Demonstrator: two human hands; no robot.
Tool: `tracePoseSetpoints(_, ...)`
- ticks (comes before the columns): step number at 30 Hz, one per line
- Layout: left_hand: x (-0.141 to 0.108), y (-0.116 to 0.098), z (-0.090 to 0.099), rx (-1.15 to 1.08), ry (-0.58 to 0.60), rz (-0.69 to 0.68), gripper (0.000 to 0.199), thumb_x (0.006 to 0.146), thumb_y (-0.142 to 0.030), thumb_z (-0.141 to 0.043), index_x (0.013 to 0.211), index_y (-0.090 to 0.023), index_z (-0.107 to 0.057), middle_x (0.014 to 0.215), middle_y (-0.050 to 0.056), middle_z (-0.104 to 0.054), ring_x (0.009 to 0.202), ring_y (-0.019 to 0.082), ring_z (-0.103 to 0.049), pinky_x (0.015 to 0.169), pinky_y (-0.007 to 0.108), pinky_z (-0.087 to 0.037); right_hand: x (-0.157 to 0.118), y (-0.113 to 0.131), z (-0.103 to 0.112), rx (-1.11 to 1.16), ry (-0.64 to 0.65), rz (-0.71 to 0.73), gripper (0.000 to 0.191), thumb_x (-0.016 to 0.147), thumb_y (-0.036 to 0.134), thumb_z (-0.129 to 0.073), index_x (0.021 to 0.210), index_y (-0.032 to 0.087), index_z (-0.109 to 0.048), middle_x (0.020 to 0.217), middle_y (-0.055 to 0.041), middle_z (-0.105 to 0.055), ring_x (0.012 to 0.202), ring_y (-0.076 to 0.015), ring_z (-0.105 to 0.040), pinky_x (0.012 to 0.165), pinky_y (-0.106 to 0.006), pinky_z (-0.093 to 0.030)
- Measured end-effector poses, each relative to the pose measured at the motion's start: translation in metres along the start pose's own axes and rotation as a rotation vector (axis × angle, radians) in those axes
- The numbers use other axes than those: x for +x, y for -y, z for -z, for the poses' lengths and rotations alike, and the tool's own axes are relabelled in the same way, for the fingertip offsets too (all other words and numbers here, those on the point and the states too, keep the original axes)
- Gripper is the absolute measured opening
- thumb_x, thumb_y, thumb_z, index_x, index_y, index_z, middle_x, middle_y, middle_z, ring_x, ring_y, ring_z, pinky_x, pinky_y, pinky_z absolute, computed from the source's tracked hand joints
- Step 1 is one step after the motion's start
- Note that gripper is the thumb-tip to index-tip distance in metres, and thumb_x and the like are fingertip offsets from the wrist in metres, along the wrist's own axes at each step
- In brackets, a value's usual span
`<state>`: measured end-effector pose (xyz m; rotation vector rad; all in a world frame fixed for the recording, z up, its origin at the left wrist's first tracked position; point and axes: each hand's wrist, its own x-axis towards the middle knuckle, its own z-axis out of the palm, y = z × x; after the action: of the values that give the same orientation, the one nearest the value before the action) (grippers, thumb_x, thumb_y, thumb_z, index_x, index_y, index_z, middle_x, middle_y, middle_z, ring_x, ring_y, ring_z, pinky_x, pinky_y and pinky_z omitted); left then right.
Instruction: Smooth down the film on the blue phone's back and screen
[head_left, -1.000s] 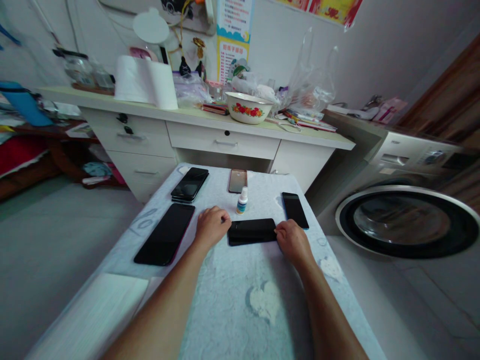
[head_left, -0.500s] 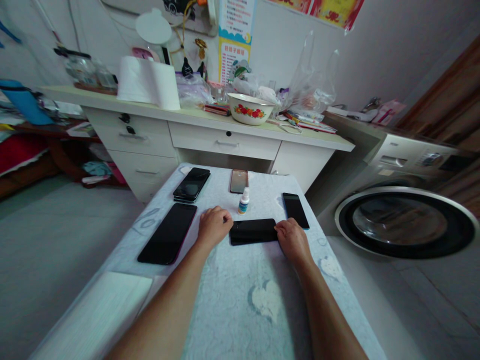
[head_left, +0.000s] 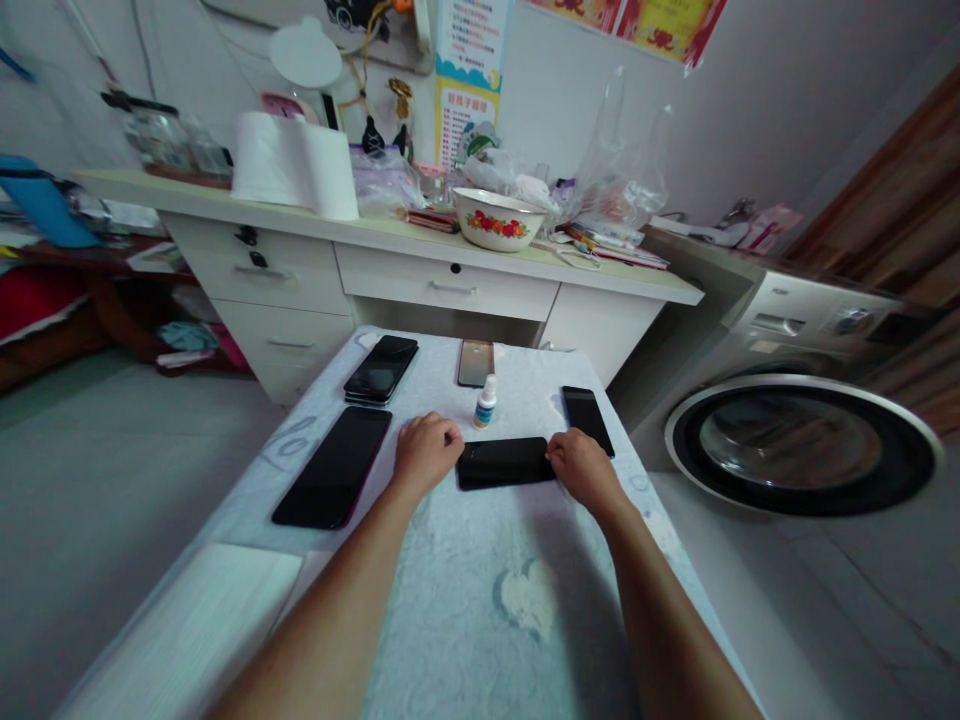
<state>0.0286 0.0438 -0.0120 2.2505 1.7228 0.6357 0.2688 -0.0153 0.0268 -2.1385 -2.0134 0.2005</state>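
A black smartphone (head_left: 501, 466) lies sideways on the cloth-covered table between my hands, its glossy face up. My left hand (head_left: 427, 450) is closed, with thumb and fingers pinched at the phone's upper left corner; whatever is in them is hidden. At the right end, the fingertips of my right hand (head_left: 581, 462) are pinched on the phone's edge. Just behind the phone stands a small white spray bottle (head_left: 485, 402) with a blue and orange label. A larger black phone (head_left: 334, 468) lies left of my left hand, and another phone (head_left: 589, 420) lies beyond my right hand.
Stacked phones (head_left: 381, 368) rest at the table's far left. A clear, brown-edged phone case (head_left: 476, 363) lies at the far edge. White sheets (head_left: 187, 620) cover the near left corner. Behind stands a white desk (head_left: 450, 283) with a floral bowl (head_left: 501, 220); a washing machine (head_left: 802, 400) is on the right.
The shine across the middle phone's face has shifted slightly, and my right hand sits marginally higher against its right end. My left hand holds the same pose; the view has moved slightly.
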Motion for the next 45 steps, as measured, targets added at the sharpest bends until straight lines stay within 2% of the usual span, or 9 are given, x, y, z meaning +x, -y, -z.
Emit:
tracePoseSetpoints(5, 0.0, 0.0, 0.0, 0.001, -0.002, -0.001, 0.015, 0.078, -0.025, -0.052, 0.072, -0.023, -0.066, 0.087, 0.002, -0.065, 0.09, 0.021, -0.057, 0.076, 0.03, -0.037, 0.008, 0.005, -0.009, 0.012, -0.086, -0.042, 0.016, 0.085, 0.019, -0.052, 0.085, 0.019, -0.068, 0.088, -0.0054, -0.059, 0.082, -0.0145, -0.055, 0.071, -0.023, -0.035)
tracePoseSetpoints(12, -0.001, 0.0, 0.0, -0.003, -0.012, -0.005, 0.016, 0.077, -0.025, -0.051, 0.071, -0.023, -0.065, 0.086, 0.002, -0.064, 0.088, 0.021, -0.057, 0.074, 0.031, -0.036, 0.006, 0.007, -0.022, 0.075, -0.214, -0.07, 0.02, 0.088, 0.021, -0.049, 0.089, 0.019, -0.069, 0.09, -0.0055, -0.056, 0.084, -0.0148, -0.055, 0.072, -0.022, -0.036)
tracePoseSetpoints(20, 0.0, 0.0, -0.001, -0.017, -0.017, -0.008, 0.015, 0.077, -0.025, -0.052, 0.07, -0.023, -0.065, 0.085, 0.001, -0.064, 0.088, 0.02, -0.057, 0.075, 0.031, -0.036, 0.008, 0.011, -0.025, 0.075, -0.207, -0.055, 0.021, 0.09, 0.021, -0.048, 0.09, 0.02, -0.069, 0.092, -0.0049, -0.057, 0.083, -0.0143, -0.055, 0.071, -0.022, -0.036)
tracePoseSetpoints(33, 0.0, 0.0, 0.0, -0.012, 0.001, -0.007, 0.016, 0.078, -0.026, -0.051, 0.071, -0.023, -0.065, 0.086, 0.001, -0.064, 0.088, 0.02, -0.056, 0.074, 0.03, -0.035, 0.004, 0.045, -0.024, -0.014, -0.087, 0.079, 0.027, 0.093, 0.025, -0.041, 0.096, 0.023, -0.068, 0.096, -0.0037, -0.057, 0.081, -0.0119, -0.056, 0.07, -0.021, -0.036)
tracePoseSetpoints(41, 0.0, 0.001, -0.003, -0.022, -0.005, -0.001, 0.016, 0.078, -0.026, -0.051, 0.071, -0.023, -0.065, 0.087, 0.001, -0.064, 0.088, 0.02, -0.055, 0.075, 0.03, -0.034, 0.006, 0.026, -0.021, -0.051, -0.15, -0.079, 0.025, 0.092, 0.024, -0.044, 0.094, 0.023, -0.069, 0.095, -0.0039, -0.057, 0.082, -0.0135, -0.056, 0.067, -0.024, -0.035)
tracePoseSetpoints(45, 0.0, 0.001, -0.003, -0.024, -0.009, -0.005, 0.016, 0.077, -0.026, -0.051, 0.071, -0.023, -0.064, 0.086, 0.001, -0.064, 0.088, 0.02, -0.055, 0.075, 0.031, -0.034, 0.007, 0.03, -0.021, -0.081, -0.143, -0.098, 0.027, 0.093, 0.024, -0.042, 0.095, 0.023, -0.068, 0.097, -0.0046, -0.057, 0.079, -0.0138, -0.056, 0.064, -0.024, -0.034)
